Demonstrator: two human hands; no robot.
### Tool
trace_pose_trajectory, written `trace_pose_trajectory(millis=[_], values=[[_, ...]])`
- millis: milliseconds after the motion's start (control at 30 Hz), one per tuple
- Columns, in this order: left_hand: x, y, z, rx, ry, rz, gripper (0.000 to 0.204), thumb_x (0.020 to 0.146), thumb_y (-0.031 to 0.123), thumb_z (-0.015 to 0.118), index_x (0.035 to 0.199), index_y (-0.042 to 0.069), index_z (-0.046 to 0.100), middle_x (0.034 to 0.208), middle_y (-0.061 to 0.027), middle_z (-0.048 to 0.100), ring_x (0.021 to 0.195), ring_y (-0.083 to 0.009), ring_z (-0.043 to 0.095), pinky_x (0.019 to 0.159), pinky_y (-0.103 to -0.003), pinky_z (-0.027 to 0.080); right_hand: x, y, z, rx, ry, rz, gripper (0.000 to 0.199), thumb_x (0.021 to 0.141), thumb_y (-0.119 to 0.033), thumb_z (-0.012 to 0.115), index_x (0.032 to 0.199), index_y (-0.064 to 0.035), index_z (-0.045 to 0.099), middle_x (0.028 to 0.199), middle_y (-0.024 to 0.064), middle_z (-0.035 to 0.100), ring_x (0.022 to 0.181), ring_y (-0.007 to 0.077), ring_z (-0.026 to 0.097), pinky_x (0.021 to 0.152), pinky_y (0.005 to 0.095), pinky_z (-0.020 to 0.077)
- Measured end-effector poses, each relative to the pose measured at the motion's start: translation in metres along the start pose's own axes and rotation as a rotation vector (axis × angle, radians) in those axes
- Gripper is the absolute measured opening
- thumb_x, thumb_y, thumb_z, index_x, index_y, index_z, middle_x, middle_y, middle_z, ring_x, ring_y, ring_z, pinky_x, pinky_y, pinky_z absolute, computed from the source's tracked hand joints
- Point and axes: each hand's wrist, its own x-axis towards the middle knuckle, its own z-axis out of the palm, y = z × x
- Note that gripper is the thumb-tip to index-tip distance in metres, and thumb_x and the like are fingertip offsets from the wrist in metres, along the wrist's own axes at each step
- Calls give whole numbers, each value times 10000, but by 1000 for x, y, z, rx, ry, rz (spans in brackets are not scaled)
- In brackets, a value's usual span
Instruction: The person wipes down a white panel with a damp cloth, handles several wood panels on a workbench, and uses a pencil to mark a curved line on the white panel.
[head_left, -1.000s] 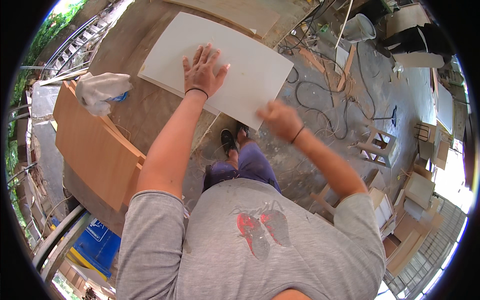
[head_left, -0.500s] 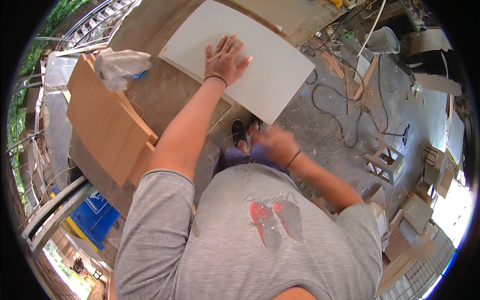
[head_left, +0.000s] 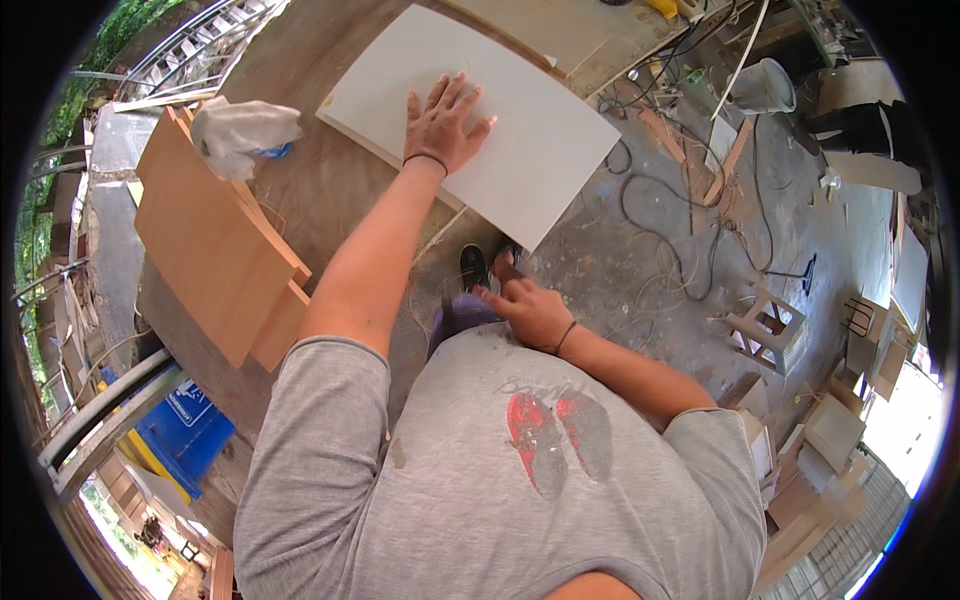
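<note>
My left hand (head_left: 441, 128) lies flat on a white board (head_left: 540, 135), its fingers spread, pressing on the smooth face. The board rests on a brownish work surface, and a second edge shows beneath its near left side. In front of my waist is my right hand (head_left: 538, 316), over the purple shorts (head_left: 473, 312) and just above the hem of my grey shirt. Its index finger points left, and the other fingers are partly hidden beneath the hand. Nothing shows in its grasp.
Brown wood-look panels (head_left: 200, 240) are stacked at left, with a pale cloth (head_left: 235, 130) on top. A blue bin (head_left: 185, 430) stands lower left. At right, black cable (head_left: 690, 270), wood scraps, a stool (head_left: 765, 328) and a bucket (head_left: 765, 88) occupy the floor.
My right hand has moved left and down toward my waist and is less blurred. My left hand stays flat on the white board, which has shifted slightly left in view.
</note>
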Motion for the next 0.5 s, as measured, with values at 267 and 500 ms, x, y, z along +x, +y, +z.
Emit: trace_pose_trajectory(millis=[267,500], values=[[3,6,-2,-17,16,31,509,878,474,545,1318,220,514,1482,-12,358,1398,-200,267,1142,-502,150,18,81,-44,-117,157,229,321,796,-125,553,1109,-151,618,858,96,572,811,287,596,640,404,520],[-5,-13,11,-77,123,52,364,873,322,592,1198,159,590,1368,-46,482,1308,-237,401,1088,-504,260,1,30,-9,90,24,-35,318,779,-99,554,1077,-183,628,884,84,582,835,279,601,680,395,535]])
